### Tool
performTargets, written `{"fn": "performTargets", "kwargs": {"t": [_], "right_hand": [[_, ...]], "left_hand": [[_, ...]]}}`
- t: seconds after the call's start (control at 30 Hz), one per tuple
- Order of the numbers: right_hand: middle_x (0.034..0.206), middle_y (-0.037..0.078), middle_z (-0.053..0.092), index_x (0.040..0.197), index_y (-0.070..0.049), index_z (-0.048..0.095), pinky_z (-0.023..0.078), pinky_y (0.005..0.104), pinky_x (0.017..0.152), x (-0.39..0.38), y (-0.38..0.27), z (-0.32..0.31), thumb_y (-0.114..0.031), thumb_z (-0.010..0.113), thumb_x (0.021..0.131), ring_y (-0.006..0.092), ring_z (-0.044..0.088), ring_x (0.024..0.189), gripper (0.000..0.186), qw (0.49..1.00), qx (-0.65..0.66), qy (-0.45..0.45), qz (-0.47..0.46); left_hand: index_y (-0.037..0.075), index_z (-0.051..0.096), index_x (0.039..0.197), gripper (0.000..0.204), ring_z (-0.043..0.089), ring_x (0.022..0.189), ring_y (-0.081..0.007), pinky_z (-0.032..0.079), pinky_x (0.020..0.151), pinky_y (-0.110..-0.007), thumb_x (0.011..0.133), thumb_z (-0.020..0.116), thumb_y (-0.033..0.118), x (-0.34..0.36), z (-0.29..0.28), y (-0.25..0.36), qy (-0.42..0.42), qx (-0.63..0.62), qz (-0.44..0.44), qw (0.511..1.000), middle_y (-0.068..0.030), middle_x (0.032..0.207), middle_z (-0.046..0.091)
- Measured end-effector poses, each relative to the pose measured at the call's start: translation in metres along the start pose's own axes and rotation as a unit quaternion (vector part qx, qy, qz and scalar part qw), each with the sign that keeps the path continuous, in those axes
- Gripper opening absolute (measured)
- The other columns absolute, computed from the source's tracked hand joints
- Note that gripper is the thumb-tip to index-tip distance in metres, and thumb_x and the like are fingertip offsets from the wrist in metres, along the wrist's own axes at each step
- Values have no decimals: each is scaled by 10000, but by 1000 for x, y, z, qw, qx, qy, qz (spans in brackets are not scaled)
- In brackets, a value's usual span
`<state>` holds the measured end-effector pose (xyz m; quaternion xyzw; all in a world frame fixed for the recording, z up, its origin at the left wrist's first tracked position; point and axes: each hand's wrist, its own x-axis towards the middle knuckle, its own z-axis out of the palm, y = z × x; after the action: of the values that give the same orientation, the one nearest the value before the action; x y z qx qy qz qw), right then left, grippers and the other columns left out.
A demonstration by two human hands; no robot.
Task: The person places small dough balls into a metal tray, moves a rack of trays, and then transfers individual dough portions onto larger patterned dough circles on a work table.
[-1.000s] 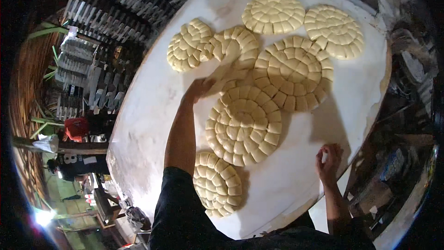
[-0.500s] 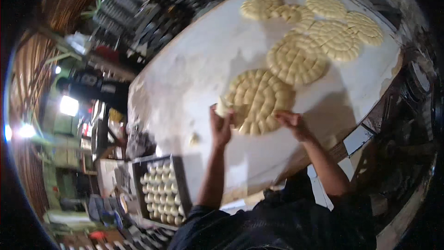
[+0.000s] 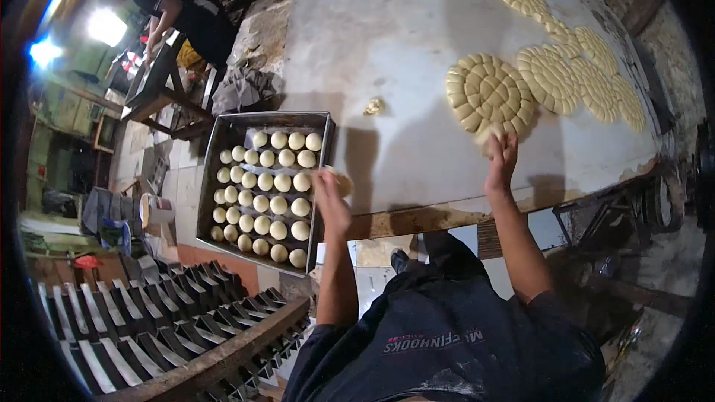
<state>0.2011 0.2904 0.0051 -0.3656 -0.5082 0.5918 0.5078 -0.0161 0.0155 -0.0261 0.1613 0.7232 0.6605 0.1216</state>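
Note:
My right hand (image 3: 502, 162) is closed with its fingertips on a pale piece of dough (image 3: 488, 135), at the near edge of a round slab of dough (image 3: 490, 93) scored into many segments. Whether that piece is still joined to the slab I cannot tell. Beside the right rim of a metal tray (image 3: 328, 134) is my left hand (image 3: 331, 205), blurred by motion, its fingers curled at a rounded dough piece (image 3: 342, 182). Rows of smooth dough balls (image 3: 261, 203) sit in the tray.
More scored dough rounds (image 3: 549, 80) lie toward the right of the pale worktable (image 3: 417, 22). A small dough scrap (image 3: 375, 107) rests near the middle. A grey cloth (image 3: 244, 89) lies beyond the tray; racked metal pans (image 3: 134, 320) stand lower left. Another person (image 3: 197, 18) leans at the far left.
The view has swung left, bringing the whole tray into sight. My left hand has moved from the dough slab to the tray's edge. My right hand is now at the slab's near edge.

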Motion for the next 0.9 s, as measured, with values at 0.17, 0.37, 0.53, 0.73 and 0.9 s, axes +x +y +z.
{"fn": "performTargets", "kwargs": {"t": [0.17, 0.37, 0.53, 0.73, 0.9], "right_hand": [[983, 159, 555, 1000, -25, 540, 445, 447, 879, -2, 86, -40, -274, 680, 923, 356, 549, 935, 296, 819, -338, -419, -201], [925, 189, 584, 842, -17, 603, 438, 526, 880, 32, 81, 45, -244, 718, 746, 390, 555, 900, 272, 758, -430, -391, -296], [859, 157, 633, 804, -20, 670, 476, 488, 956, -22, 83, 24, -255, 685, 749, 323, 605, 905, 242, 645, -327, -527, -447], [865, 133, 616, 795, -23, 652, 461, 487, 996, 92, 84, 26, -207, 656, 783, 317, 589, 905, 184, 667, -379, -468, -439], [959, 156, 642, 898, 4, 664, 378, 521, 1109, 16, 106, 67, -233, 646, 793, 346, 586, 1031, 260, 703, -378, -460, -390]], "left_hand": [[144, 642, 988, 267, 497, 1058, -360, 408, 886, -454, 830, 729, 340, -5, -6, -95, -163, 472, 286, 818, -117, 1088, 563], [75, 626, 987, 232, 548, 973, -367, 424, 873, -477, 894, 703, 273, 80, 105, -32, -90, 326, 189, 922, -126, 970, 605], [89, 677, 1049, 222, 581, 1056, -351, 437, 987, -497, 840, 680, 166, -12, 105, -88, -197, 404, 233, 863, -122, 1024, 638], [83, 684, 1041, 183, 601, 1061, -326, 432, 1015, -505, 864, 648, 112, 65, 47, -54, -171, 439, 136, 872, -123, 1046, 666], [102, 685, 1006, 144, 604, 1028, -380, 454, 958, -512, 867, 678, 140, 75, 123, -77, -99, 442, 123, 883, -154, 1017, 669]]}}
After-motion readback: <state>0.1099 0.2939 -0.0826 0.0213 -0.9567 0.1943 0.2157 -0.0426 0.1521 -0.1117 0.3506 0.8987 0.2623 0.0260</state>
